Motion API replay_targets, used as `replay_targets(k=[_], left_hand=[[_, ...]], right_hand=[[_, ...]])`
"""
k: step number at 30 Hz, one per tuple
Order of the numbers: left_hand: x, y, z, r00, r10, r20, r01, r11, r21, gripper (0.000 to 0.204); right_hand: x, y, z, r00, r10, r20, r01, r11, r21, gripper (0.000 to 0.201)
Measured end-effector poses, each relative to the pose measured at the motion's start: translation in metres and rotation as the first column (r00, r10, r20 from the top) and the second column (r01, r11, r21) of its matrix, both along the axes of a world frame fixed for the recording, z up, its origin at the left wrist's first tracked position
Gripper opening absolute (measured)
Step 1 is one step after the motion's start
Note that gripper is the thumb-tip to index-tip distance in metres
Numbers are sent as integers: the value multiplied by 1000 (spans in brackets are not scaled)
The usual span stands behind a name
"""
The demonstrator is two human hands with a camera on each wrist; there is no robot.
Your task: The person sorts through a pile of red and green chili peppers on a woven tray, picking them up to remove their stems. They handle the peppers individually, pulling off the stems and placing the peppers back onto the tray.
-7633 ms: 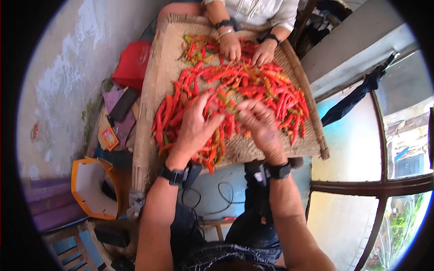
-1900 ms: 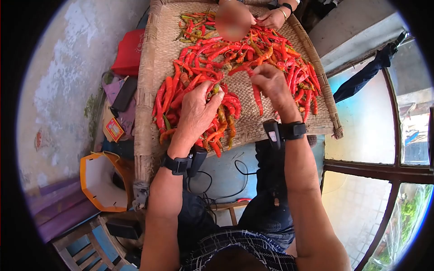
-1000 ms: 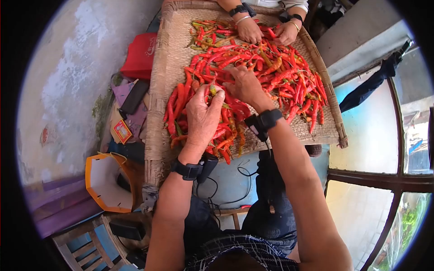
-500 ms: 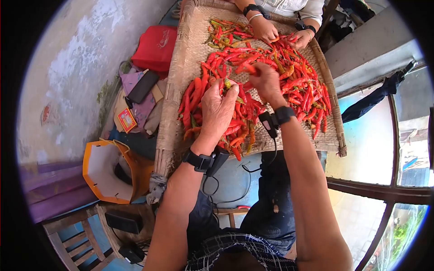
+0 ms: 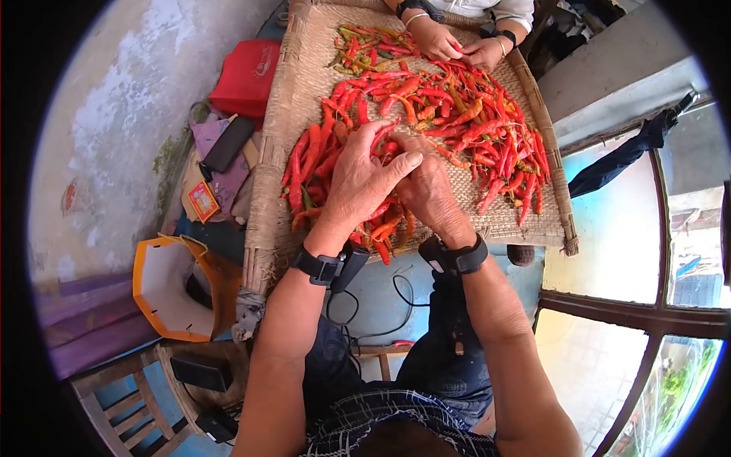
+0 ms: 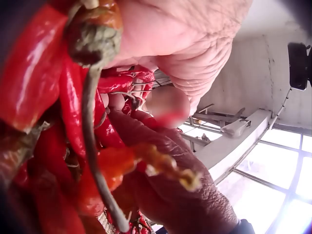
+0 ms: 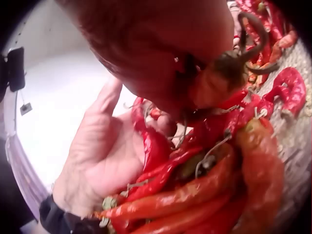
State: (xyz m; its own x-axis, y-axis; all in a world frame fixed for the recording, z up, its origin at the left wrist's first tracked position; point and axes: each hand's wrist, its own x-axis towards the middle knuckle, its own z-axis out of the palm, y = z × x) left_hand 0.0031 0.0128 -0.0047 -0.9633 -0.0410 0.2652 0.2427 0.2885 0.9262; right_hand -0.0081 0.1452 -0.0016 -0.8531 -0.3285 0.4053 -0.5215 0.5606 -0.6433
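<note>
Red chili peppers [image 5: 487,126] lie heaped across a woven tray [image 5: 560,228], with some orange and greenish ones among them. My left hand [image 5: 358,183] is over the near heap, fingers curled round several red chilies [image 7: 156,148] in its palm, thumb stretched toward the right hand. My right hand [image 5: 430,190] meets it from the right, its fingers bent in and partly hidden behind the left thumb. In the right wrist view, an orange-red chili [image 7: 214,85] with a dark curled stem sticks out from under the right hand.
Across the tray, another person's hands [image 5: 457,47] handle a red chili. At left are a red bag [image 5: 245,80], a dark case [image 5: 228,145] and an orange-edged box [image 5: 179,293]. A folded umbrella [image 5: 632,156] hangs by the window; cables [image 5: 407,301] trail below the tray.
My right hand carried a red chili from the middle heap toward the left hand, and the two hands now meet. The left hand has turned slightly. The other person's hands have drawn together.
</note>
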Motion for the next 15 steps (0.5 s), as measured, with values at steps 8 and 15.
replay_targets(k=[8,15], left_hand=[[-2,-7,-2,998,-17,65,10,995,97,27],[-1,-9,-1,983,105,153,-131,976,173,15]], right_hand=[[8,12,-8,964,115,239,-12,919,-395,45],[-5,30,-3,962,-44,270,131,941,-313,19]])
